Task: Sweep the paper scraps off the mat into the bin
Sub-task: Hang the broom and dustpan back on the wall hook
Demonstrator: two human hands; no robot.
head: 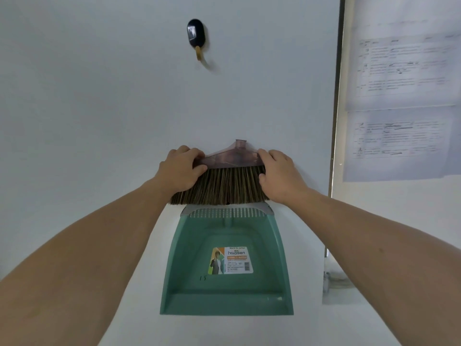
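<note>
A broom head (224,181) with brown bristles and a translucent purple cap rests flat against a white wall, with no handle in its socket. My left hand (180,169) grips its left end and my right hand (278,173) grips its right end. Directly below the bristles sits a green dustpan (194,258) with a grey toothed rim and a printed label, its open mouth pointing down. No mat, paper scraps or bin are in view.
A black oval wall hook (196,33) with a tan peg is fixed above the broom head. A metal frame edge (335,146) runs down the right, with printed sheets (401,96) posted beyond it.
</note>
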